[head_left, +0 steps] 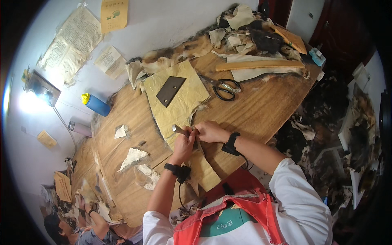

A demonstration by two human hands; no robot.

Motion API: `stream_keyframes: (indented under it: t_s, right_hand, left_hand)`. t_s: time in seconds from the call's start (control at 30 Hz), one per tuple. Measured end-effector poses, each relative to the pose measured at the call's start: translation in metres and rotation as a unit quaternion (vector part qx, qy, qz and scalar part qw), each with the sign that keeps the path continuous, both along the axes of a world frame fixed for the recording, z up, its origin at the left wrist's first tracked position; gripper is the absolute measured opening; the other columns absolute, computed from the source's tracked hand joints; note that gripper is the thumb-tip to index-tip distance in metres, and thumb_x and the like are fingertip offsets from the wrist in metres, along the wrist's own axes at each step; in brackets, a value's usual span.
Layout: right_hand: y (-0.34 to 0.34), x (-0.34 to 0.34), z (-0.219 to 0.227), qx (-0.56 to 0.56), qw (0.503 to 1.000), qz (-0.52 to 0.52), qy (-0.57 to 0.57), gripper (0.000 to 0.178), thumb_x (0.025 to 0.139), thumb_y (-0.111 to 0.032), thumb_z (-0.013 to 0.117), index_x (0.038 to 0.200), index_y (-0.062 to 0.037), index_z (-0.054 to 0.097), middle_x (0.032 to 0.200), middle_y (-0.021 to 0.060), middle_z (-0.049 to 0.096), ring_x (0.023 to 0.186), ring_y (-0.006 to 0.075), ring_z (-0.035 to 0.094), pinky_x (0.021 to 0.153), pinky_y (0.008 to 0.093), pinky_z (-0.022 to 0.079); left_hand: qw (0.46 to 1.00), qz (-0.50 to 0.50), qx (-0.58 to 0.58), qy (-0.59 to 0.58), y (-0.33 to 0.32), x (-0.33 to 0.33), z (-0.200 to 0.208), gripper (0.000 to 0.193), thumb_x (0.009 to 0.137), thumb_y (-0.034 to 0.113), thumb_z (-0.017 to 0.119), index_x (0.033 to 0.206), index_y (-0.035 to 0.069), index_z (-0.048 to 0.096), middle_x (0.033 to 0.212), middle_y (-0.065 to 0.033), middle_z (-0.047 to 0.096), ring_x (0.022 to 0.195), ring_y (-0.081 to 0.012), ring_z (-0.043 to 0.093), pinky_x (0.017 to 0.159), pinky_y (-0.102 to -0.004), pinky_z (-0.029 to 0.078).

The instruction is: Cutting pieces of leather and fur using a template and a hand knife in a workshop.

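both sets of fingers curl near the worktop's [255, 104] front edge: left hand [183, 146] round a metal tool [178, 129], right hand [211, 132], hold unclear.

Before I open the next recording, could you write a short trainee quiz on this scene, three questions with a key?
1. True or false: the left hand and right hand are working close together.
2. Which lies on the yellowish sheet? A) pink flask B) dark brown plate C) wooden strip
3. Fill in: the blue bottle has a ____ cap.

Key: 1. True. 2. B. 3. Yellow.
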State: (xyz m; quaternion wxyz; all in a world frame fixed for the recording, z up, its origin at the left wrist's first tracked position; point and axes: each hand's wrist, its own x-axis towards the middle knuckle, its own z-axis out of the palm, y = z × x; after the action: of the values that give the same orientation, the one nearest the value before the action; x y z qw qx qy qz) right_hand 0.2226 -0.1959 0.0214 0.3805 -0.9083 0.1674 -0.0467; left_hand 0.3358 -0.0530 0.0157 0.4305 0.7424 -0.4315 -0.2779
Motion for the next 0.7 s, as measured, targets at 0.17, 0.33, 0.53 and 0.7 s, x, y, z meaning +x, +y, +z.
stream_keyframes:
  t_s: [0.17, 0.33, 0.53, 0.7]
  right_hand:
    - [0.001, -0.002, -0.010, -0.030, 0.999, 0.028, -0.022, 0.031, 0.079, -0.036, 0.070, 0.086, -0.0052, 0.069, 0.081, 0.0185, 0.069, 0.080, 0.0385, 0.067, 0.069, 0.0454, 0.052]
    - [-0.001, 0.000, -0.015, 0.006, 0.999, 0.011, -0.042, 0.035, 0.078, -0.038, 0.071, 0.087, -0.0052, 0.068, 0.077, 0.0177, 0.068, 0.075, 0.0359, 0.067, 0.066, 0.0431, 0.051]
    - [-0.005, -0.004, -0.010, 0.202, 0.979, -0.005, -0.032, 0.027, 0.080, -0.031, 0.069, 0.082, -0.0050, 0.068, 0.068, 0.0119, 0.067, 0.063, 0.0215, 0.066, 0.058, 0.0351, 0.050]
    - [-0.001, -0.013, 0.002, 0.224, 0.972, -0.018, -0.075, 0.021, 0.083, -0.022, 0.068, 0.083, -0.0012, 0.067, 0.066, 0.0075, 0.065, 0.060, 0.0125, 0.061, 0.056, 0.0314, 0.049]
  left_hand:
    - [0.999, 0.000, -0.034, -0.033, -0.004, 0.003, 0.000, 0.016, 0.097, 0.019, 0.055, 0.100, 0.004, 0.050, 0.077, -0.0191, 0.063, 0.074, -0.0391, 0.063, 0.065, -0.0435, 0.048]
    - [0.999, -0.003, -0.009, -0.047, 0.007, -0.005, 0.001, 0.017, 0.097, 0.020, 0.055, 0.098, 0.004, 0.051, 0.074, -0.0167, 0.061, 0.068, -0.0336, 0.061, 0.063, -0.0414, 0.047]
    - [1.000, 0.004, -0.015, -0.026, 0.021, -0.017, 0.001, 0.015, 0.099, 0.019, 0.055, 0.099, 0.005, 0.051, 0.072, -0.0081, 0.054, 0.066, -0.0202, 0.052, 0.060, -0.0348, 0.044]
    - [0.997, 0.010, 0.000, -0.072, 0.029, -0.035, 0.010, 0.017, 0.098, 0.023, 0.057, 0.100, 0.006, 0.052, 0.070, -0.0123, 0.059, 0.064, -0.0288, 0.058, 0.060, -0.0399, 0.045]
